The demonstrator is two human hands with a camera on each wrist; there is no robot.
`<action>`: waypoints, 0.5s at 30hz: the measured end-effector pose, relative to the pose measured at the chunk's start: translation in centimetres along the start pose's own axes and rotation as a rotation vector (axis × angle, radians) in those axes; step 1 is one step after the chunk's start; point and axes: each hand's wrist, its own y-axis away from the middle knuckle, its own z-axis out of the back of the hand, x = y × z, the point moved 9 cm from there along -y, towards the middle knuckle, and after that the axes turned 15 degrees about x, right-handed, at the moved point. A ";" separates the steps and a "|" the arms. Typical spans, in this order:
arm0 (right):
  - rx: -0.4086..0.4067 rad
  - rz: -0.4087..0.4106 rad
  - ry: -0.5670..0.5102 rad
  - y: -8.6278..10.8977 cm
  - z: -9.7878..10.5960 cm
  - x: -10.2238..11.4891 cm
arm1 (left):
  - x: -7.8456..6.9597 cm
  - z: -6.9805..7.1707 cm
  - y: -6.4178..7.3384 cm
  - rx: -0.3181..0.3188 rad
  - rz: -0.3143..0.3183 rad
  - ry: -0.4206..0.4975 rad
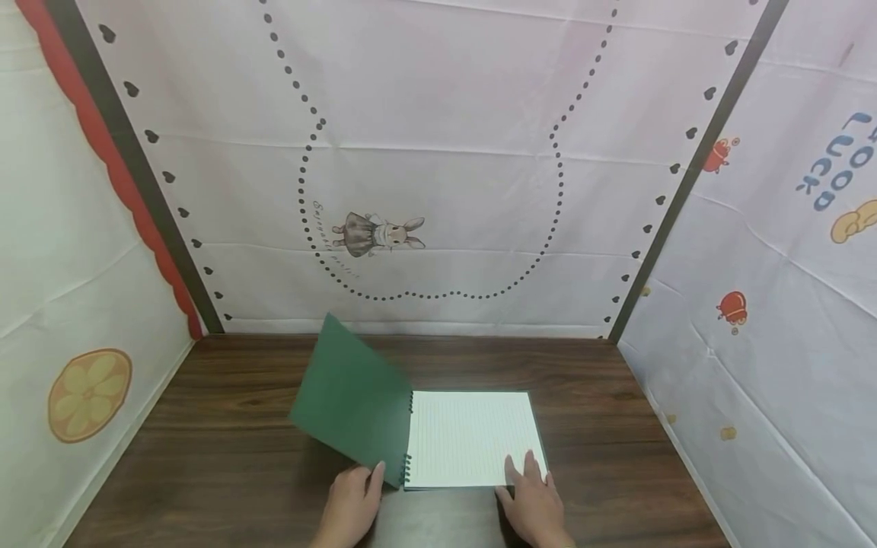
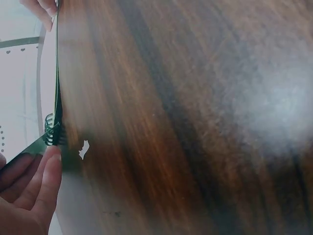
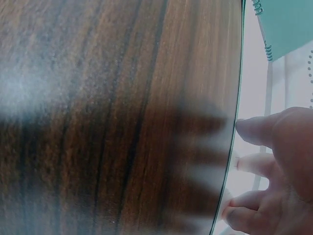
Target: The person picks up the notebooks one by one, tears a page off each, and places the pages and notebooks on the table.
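Observation:
A spiral notebook lies on the wooden table with its lined page (image 1: 473, 438) showing. Its green cover (image 1: 352, 403) stands tilted up on the left, joined by the dark spiral binding (image 1: 406, 464). At the cover's lower edge, beside the binding, my left hand (image 1: 351, 498) holds the cover between thumb and fingers. The left wrist view has that hand (image 2: 29, 196) with some fingers partly behind the green cover (image 2: 32, 147). My right hand (image 1: 534, 498) rests spread on the page's lower right corner. Its fingers (image 3: 254, 164) reach over the notebook's edge in the right wrist view.
Dark wooden tabletop (image 1: 617, 457) surrounds the notebook. A pale printed cloth wall (image 1: 438, 228) rises behind the table, with more cloth walls at the left (image 1: 75, 304) and right (image 1: 774, 342). A greyish, shiny patch (image 1: 438, 521) lies in front of the notebook.

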 end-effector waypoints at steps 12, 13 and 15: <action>-0.008 0.010 -0.011 0.1 -0.2 0.0 | 2.6 -0.6 0.7 -0.004 0.087 0.233; -0.010 0.011 -0.007 0.1 -0.2 0.0 | 2.9 -0.7 0.7 -0.005 0.095 0.262; -0.012 0.012 -0.004 0.1 -0.2 0.0 | 3.4 -0.8 0.7 -0.009 0.115 0.302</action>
